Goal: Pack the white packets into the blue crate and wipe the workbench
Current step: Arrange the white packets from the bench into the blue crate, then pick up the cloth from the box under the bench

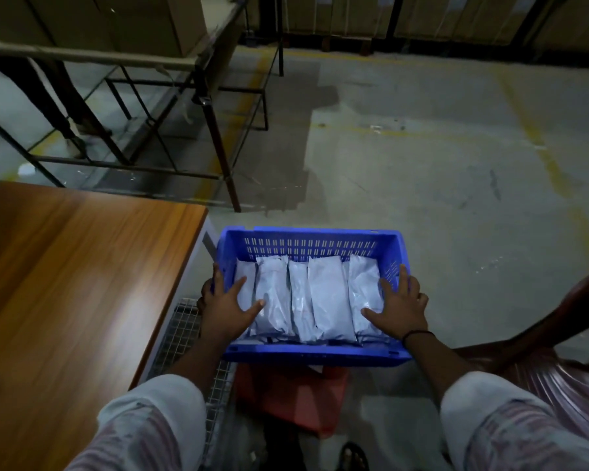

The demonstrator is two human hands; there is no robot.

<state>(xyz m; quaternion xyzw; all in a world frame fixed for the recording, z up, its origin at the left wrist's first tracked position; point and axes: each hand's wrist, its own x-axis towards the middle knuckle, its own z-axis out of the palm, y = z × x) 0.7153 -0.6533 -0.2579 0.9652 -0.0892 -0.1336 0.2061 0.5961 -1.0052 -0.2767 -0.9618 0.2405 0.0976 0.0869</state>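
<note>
Head view: the crate [312, 244] is just right of the worktop [65, 283] and above a red bin [286, 399]. Packets [330, 300] lie side by side in a row inside it. The left hand [223, 307] grips the left wall, its fingers [217, 273] over the rim and its thumb inside on a packet. The right hand [398, 307] grips the right wall the same way. A chair [541, 334] stands at the right.

Dim, bluish light overall. Soft glare sheens the glossy brown wooden workbench top [65, 283], which is streaked with blur. Edges bow from wide-angle distortion.
</note>
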